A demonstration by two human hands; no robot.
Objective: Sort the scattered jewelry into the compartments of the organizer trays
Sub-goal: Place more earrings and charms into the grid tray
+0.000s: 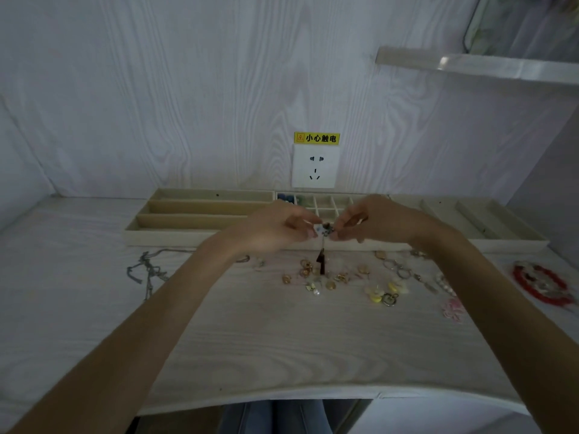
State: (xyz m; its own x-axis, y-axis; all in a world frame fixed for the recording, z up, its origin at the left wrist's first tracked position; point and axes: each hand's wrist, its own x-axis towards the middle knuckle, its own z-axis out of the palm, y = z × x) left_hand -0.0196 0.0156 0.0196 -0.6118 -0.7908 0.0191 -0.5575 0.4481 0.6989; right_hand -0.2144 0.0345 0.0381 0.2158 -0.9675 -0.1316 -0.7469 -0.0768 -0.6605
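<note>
Both hands, the left hand (275,227) and right hand (366,222), are pinching a small dangling earring (324,231) in a tight grip above the tabletop (282,339), seemingly inspecting it before choosing a compartment in the organizer tray (194,211).

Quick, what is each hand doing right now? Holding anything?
Left hand: fingers pinch one end of a small dangling jewelry piece.
Right hand: fingers pinch the other end of the same piece, held above the table.
</note>
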